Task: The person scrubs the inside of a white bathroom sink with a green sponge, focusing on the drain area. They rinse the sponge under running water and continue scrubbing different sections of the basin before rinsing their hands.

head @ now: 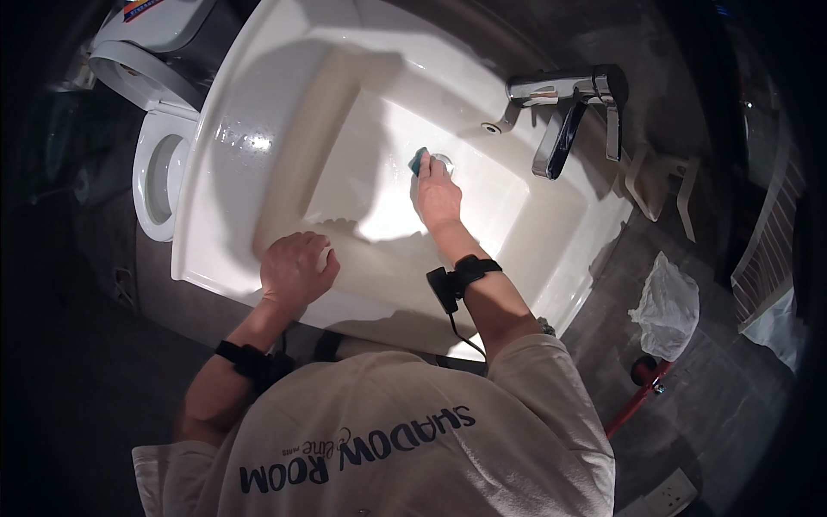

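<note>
A white washbasin (236, 194) fills the middle of the view. Down in its bowl, my right hand (439, 194) presses a green cloth or scouring pad (418, 161) on the floor of the basin, right beside the round metal drain (444, 163). My left hand (299, 267) rests at the basin's near left edge with its fingers curled; whether anything lies under them cannot be told. Above the right part of the bowl stands a chrome mixer tap (552, 123), its spout and lever pointing towards me. A black strap with a small device sits on each forearm.
A white toilet (145, 174) with its lid up stands left of the basin, near a lidded bin or tank (155, 22). To the right are white wall brackets (652, 187), a crumpled clear plastic bag (669, 310), a red bar (636, 400) and a wall socket (669, 497).
</note>
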{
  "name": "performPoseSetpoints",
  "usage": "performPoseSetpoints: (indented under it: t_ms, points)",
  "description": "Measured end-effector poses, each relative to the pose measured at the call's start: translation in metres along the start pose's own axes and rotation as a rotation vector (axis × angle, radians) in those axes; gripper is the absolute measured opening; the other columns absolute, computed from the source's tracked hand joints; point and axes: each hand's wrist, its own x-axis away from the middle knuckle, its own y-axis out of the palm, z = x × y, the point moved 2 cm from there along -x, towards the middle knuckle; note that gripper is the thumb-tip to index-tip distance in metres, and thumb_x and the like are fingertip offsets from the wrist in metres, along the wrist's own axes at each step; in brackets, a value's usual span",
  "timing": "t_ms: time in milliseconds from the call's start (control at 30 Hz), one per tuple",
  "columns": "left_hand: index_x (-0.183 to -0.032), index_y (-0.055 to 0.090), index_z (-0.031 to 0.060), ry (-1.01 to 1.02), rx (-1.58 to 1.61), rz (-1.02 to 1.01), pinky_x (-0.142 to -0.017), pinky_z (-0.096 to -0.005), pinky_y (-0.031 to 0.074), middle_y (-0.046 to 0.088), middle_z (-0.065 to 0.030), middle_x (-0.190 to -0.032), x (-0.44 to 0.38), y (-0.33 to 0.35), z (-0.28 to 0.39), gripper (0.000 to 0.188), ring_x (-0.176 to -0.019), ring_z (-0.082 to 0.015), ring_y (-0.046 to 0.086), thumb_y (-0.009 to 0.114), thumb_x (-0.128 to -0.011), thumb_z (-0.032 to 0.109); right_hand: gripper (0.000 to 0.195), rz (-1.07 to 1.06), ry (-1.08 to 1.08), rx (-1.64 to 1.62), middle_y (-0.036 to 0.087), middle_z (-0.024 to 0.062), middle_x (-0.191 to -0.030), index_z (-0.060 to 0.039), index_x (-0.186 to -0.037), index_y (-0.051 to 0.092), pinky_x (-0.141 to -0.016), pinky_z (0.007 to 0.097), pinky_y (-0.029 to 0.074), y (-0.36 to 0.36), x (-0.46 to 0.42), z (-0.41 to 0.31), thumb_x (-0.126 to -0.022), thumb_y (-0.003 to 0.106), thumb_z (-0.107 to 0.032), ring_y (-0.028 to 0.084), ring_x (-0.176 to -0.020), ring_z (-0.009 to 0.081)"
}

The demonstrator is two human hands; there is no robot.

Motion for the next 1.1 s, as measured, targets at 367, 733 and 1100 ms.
performPoseSetpoints:
  t_ms: [367,733,1100]
  points:
    - [-0.080,0.067,0.0070,-0.025,-0.008,-0.012,-0.067,-0.0387,0.053,0.068,-0.0066,-0.078,-0.003,-0.005,0.005,0.011,-0.074,-0.0266,0.066,0.066,-0.078,0.018,0.051,0.030,-0.033,0.082,0.058,0.0119,-0.109,-0.0067,-0.139,0.047,-0.066,0.0404,0.058,0.015,0.050,0.035,-0.090,0.056,-0.016,0.065,-0.094,0.0261]
    - [-0.076,0.066,0.0066,0.010,-0.016,0.047,-0.065,-0.0396,0.052,0.066,-0.0069,-0.074,-0.003,-0.001,0.004,0.011,-0.070,-0.0278,0.065,0.065,-0.077,0.017,0.026,0.146,0.048,-0.125,0.065,0.0124,-0.093,-0.0094,-0.114,0.066,-0.063,0.0434,0.055,-0.017,0.039,0.049,-0.092,0.057,-0.017,0.067,-0.071,0.0313]
    - [-0.075,0.063,0.0051,0.017,-0.006,0.077,-0.061,-0.0396,0.051,0.064,-0.0091,-0.072,-0.005,-0.004,0.008,0.006,-0.067,-0.0303,0.063,0.066,-0.076,0.011,0.032,0.201,-0.046,0.012,0.061,0.0094,-0.096,-0.0092,-0.120,0.065,-0.058,0.0389,0.056,0.001,0.055,0.042,-0.089,0.059,-0.014,0.065,-0.081,0.0269]
